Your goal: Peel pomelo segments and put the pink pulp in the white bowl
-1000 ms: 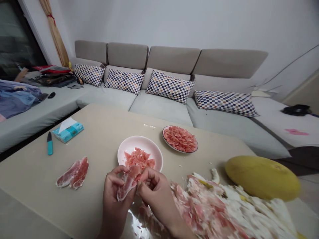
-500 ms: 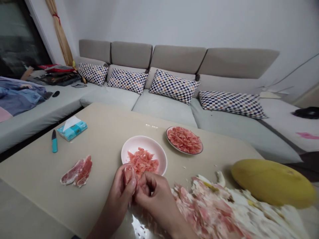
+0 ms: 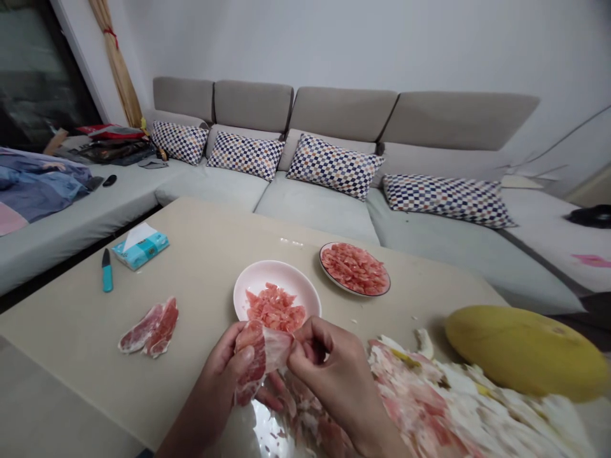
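Observation:
A red pomelo segment (image 3: 251, 357) is gripped in my left hand (image 3: 224, 366), thumb in front. My right hand (image 3: 329, 362) pinches the pale membrane (image 3: 275, 348) of that segment, which is stretched out to the right between both hands. Just beyond my hands stands a white bowl (image 3: 242, 285) with peeled red pulp (image 3: 274, 306) in it. Two joined segments (image 3: 151, 327) with their skin on lie to the left. Below and right of my hands a heap of membrane and rind scraps (image 3: 410, 388) spreads over the table (image 3: 200, 248).
A dark-rimmed plate (image 3: 324, 270) heaped with red pulp sits behind the bowl. To the right is a large yellow pomelo half or rind (image 3: 520, 350). A teal-handled knife (image 3: 107, 275) and a tissue pack (image 3: 142, 247) lie at left. Beyond the table runs a sofa (image 3: 305, 210).
My right hand has moved right, away from my left, drawing the membrane out from the segment. My left hand has stayed nearly in place, and more of the red flesh shows.

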The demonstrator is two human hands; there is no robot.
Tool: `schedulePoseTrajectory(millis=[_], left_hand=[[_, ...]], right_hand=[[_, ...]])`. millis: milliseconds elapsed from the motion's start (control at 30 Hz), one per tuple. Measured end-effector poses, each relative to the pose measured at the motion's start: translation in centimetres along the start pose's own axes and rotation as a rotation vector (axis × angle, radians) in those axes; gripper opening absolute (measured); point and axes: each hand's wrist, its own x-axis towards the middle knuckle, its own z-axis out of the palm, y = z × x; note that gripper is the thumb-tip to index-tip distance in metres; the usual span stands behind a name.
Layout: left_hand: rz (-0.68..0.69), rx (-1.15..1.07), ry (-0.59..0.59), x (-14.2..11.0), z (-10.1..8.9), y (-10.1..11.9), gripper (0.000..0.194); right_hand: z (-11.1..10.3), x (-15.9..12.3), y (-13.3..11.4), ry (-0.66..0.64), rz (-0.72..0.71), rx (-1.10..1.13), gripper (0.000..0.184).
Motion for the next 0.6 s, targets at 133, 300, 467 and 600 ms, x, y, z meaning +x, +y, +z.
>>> schedulePoseTrajectory(millis=[133,300,467,600], left_hand=[[-0.021,-0.004,0.096,-0.1,0.4,0.2,0.039],[-0.001,0.012,0.227,-0.2,0.4,-0.5,0.043],[0.058,0.07,0.261,-0.1,0.0,-1.0,0.041],[0.062,0.114,0.195,0.0,-0.2,-1.3,0.044]], right_hand=[[-0.7,0.3,-0.4,-0.192,-0.044,0.102,0.012],[0.4,0.1,-0.5,-0.293,-0.041,0.209,0.012],[2.1,-0.2,-0.2,-0.267,-0.163,0.088,0.031],[2.1,-0.3,-0.3,-0.296,-0.175,0.19,0.035]])
